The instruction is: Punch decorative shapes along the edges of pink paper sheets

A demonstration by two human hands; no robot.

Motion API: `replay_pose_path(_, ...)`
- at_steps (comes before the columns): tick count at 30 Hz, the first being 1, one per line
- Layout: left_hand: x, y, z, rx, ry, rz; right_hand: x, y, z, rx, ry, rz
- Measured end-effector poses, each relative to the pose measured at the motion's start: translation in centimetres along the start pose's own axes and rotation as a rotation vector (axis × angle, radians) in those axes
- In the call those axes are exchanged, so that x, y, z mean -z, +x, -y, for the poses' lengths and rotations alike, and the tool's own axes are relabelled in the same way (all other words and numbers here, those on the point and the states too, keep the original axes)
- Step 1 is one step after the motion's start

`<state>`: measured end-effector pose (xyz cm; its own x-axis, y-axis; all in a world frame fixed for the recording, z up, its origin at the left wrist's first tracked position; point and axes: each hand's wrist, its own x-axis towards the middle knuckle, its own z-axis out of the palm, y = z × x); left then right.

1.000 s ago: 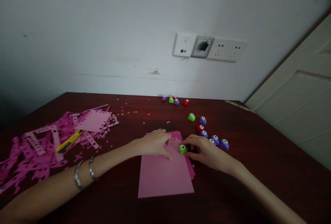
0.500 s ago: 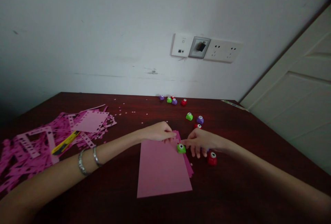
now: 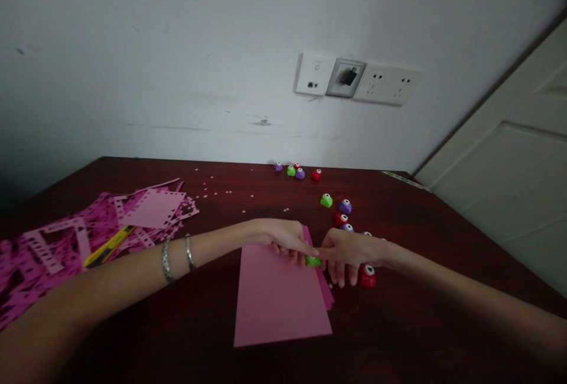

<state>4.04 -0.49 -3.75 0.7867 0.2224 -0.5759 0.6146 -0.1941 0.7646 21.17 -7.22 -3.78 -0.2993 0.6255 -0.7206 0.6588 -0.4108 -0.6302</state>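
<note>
A small green craft punch [image 3: 313, 262] sits at the right edge of a pink sheet of paper [image 3: 281, 304]. My left hand [image 3: 287, 236] reaches across the sheet's upper part, its thumb pressing on top of the punch and its fingers curled. From the right, my right hand [image 3: 348, 248] also presses the punch with its thumb, the other fingers bent downward beside it. The two thumbs meet there and hide most of the punch's top. Darker pink sheets [image 3: 326, 295] stick out beneath the pink one. Just right of my right hand's fingers stands a red punch [image 3: 367, 278].
Several punches, among them a purple one [image 3: 345, 207] and a green one [image 3: 326, 200], stand behind my right hand; more line the wall. At left, a yellow utility knife [image 3: 108, 247] lies on a heap of pink paper scraps [image 3: 53, 260]. Sockets [image 3: 390, 84] are on the wall.
My right hand has gone from gripping the green punch's side to pressing its top. My left hand has moved right from the sheet onto the punch. A red punch has come into sight.
</note>
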Motion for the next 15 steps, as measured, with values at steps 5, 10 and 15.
replay_pose_path(5,0.3,0.4,-0.9,0.113,0.052,0.012,-0.6,-0.3,0.9,-0.004,-0.039,-0.019)
replay_pose_path(10,0.3,0.3,-1.1,0.142,0.030,-0.005,-0.6,-0.6,1.5,-0.023,-0.088,-0.006)
replay_pose_path(15,0.3,1.0,0.0,0.107,-0.036,0.009,-0.8,-0.3,1.4,-0.046,-0.110,-0.013)
